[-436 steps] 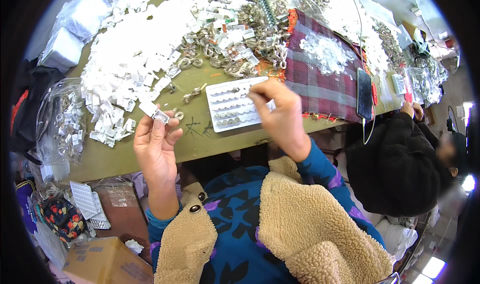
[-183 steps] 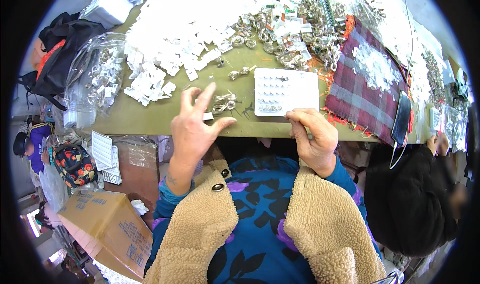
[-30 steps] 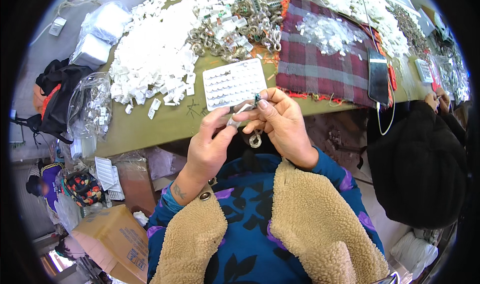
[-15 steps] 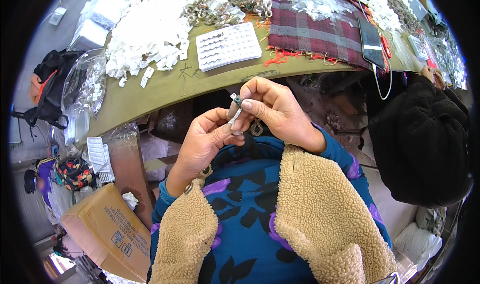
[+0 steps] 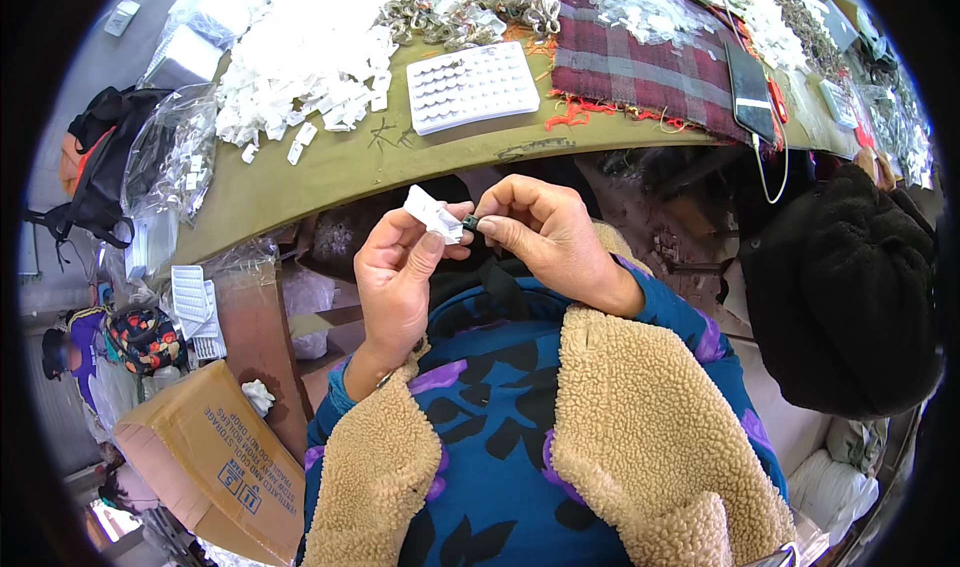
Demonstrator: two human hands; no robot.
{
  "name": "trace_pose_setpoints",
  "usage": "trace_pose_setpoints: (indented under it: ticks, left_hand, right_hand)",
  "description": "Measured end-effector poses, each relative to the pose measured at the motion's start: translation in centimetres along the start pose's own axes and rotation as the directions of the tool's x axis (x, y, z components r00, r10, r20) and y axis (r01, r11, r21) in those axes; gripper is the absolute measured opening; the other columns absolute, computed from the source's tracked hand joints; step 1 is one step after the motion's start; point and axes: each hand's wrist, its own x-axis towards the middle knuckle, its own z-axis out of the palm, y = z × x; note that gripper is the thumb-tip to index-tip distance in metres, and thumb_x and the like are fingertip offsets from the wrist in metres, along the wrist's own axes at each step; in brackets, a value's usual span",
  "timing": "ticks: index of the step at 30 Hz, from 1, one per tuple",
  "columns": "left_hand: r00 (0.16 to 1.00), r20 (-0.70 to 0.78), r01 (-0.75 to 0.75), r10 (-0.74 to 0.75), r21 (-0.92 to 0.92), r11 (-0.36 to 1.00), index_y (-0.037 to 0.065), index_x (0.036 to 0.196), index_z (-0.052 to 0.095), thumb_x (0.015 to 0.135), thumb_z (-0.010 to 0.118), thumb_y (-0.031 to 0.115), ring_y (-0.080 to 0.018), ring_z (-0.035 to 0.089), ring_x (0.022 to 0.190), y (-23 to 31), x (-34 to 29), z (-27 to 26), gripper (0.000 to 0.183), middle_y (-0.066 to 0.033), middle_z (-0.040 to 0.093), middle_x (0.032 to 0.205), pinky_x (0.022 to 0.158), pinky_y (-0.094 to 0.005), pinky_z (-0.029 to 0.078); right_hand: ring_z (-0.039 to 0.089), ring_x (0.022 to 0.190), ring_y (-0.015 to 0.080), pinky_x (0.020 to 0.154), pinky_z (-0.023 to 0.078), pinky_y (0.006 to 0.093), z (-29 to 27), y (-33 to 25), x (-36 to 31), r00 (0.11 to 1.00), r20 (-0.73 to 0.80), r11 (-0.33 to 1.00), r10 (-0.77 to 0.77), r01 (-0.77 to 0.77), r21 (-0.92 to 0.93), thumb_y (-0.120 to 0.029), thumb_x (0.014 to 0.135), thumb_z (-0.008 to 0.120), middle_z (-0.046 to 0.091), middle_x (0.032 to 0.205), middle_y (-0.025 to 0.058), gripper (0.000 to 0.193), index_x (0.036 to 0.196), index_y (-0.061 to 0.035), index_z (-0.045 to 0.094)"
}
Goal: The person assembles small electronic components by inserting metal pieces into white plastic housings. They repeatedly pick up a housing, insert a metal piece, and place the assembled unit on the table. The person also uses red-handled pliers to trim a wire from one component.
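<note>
My left hand (image 5: 395, 267) pinches a small white folded card (image 5: 432, 214) between thumb and fingers, above my lap and just short of the table edge. At the card's right end sits a small dark green piece (image 5: 470, 223). My right hand (image 5: 555, 232) grips that green piece between thumb and forefinger, against or partly inside the card; which of the two I cannot tell. Beyond my hands, on the olive table (image 5: 350, 167), lies a white tray (image 5: 472, 87) with rows of round hollows. Left of the tray spreads a large heap of white cards (image 5: 300, 62).
Looped brown-grey bundles (image 5: 475, 12) lie behind the tray. A plaid cloth (image 5: 640, 77) carries clear plastic bits and a phone (image 5: 748, 87) with a white cable. To my right is a person in a black coat (image 5: 845, 277). A cardboard box (image 5: 215, 457) stands at lower left.
The white card has opened out and now stands up from my left hand. My right hand has shifted slightly right and down, with the green piece at its fingertips.
</note>
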Motion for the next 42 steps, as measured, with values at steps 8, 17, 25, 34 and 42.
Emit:
trace_pose_setpoints:
  ticks: [8, 17, 25, 34, 42]
  left_hand:
    - [0.972, 0.041, 0.229, -0.231, -0.382, 0.895, -0.002, 0.12, 0.061, 0.098, 0.06, 0.01, -0.0169, 0.067, 0.091, -2.3, 1.2, -0.6, 0.025, -0.0098, 0.069, 0.105, 0.077, -0.0307, 0.058]
    - [0.952, 0.045, 0.292, -0.302, -0.419, 0.86, -0.003, 0.116, 0.061, 0.098, 0.058, 0.008, -0.0214, 0.069, 0.094, -2.7, 1.5, -0.9, 0.021, -0.0131, 0.069, 0.105, 0.084, -0.0342, 0.06]
    - [0.931, 0.046, 0.347, -0.362, -0.422, 0.838, -0.002, 0.113, 0.062, 0.097, 0.058, 0.007, -0.0188, 0.067, 0.098, -3.3, 1.5, -1.6, 0.018, -0.0114, 0.068, 0.107, 0.087, -0.0344, 0.058]
    - [0.97, -0.038, 0.217, -0.242, -0.323, 0.921, -0.001, 0.108, 0.063, 0.094, 0.064, 0.007, -0.0167, 0.067, 0.092, -2.9, 1.8, -0.6, 0.016, -0.0102, 0.069, 0.104, 0.082, -0.0316, 0.057]
    - [0.991, -0.132, -0.01, -0.008, -0.131, 0.991, 0.0, 0.102, 0.062, 0.089, 0.072, 0.009, -0.0138, 0.064, 0.081, -2.0, 1.4, 0.3, 0.019, -0.0088, 0.068, 0.099, 0.073, -0.029, 0.055]
  right_hand:
    - [0.062, 0.078, 0.0067, 0.068, 0.052, 0.0227, 0.2, 0.0, 1.1, 0.998, -0.017, 0.943, 0.067, -0.058, 0.329, -0.002, 0.092, 0.063, 0.066, 0.086, 0.0036, 0.008, 0.095, 0.0053, 0.063]
    - [0.062, 0.071, 0.0073, 0.062, 0.051, 0.0235, -0.8, 0.8, 1.7, 0.956, -0.025, 0.937, 0.293, -0.282, 0.205, -0.002, 0.09, 0.065, 0.067, 0.08, 0.0054, 0.009, 0.093, 0.0067, 0.063]
    - [0.061, 0.066, 0.0265, 0.062, 0.05, 0.034, -0.2, 1.1, 1.2, 0.934, -0.022, 0.853, -0.357, 0.317, -0.416, 0.0, 0.08, 0.071, 0.06, 0.08, 0.012, 0.013, 0.091, 0.0032, 0.066]
    - [0.062, 0.07, 0.0273, 0.063, 0.051, 0.0341, 0.5, 1.2, 1.0, 0.876, -0.028, 0.758, -0.481, 0.4, -0.516, 0.002, 0.076, 0.073, 0.057, 0.086, 0.0115, 0.022, 0.098, -0.0012, 0.069]
    - [0.046, 0.068, 0.0009, 0.055, 0.037, 0.0186, 0.8, 0.6, 0.0, 0.985, -0.124, 0.978, -0.121, 0.097, -0.187, 0.008, 0.084, 0.062, 0.048, 0.087, -0.0006, 0.008, 0.088, 0.0018, 0.059]
